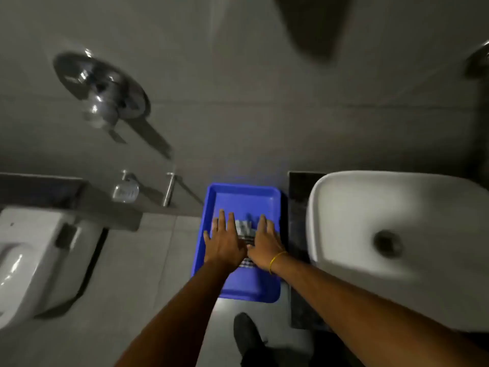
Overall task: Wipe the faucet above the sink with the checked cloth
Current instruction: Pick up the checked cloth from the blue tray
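Note:
The checked cloth (244, 230) lies in a blue tray (239, 196) left of the white sink (397, 221). My left hand (225, 238) rests flat on the cloth's left part, fingers spread. My right hand (266, 241), with a yellow band at the wrist, lies flat on its right part. Most of the cloth is hidden under both hands. The faucet (479, 60) above the sink shows only as a dark metal piece at the frame's right edge.
A chrome wall mixer (102, 95) sticks out of the grey tiled wall at upper left. Below it are a soap dish (125, 192) and a rail. A white toilet (29, 260) stands at left. A dark counter strip (299, 207) runs between tray and sink. My dark shoe (247, 335) is below the tray.

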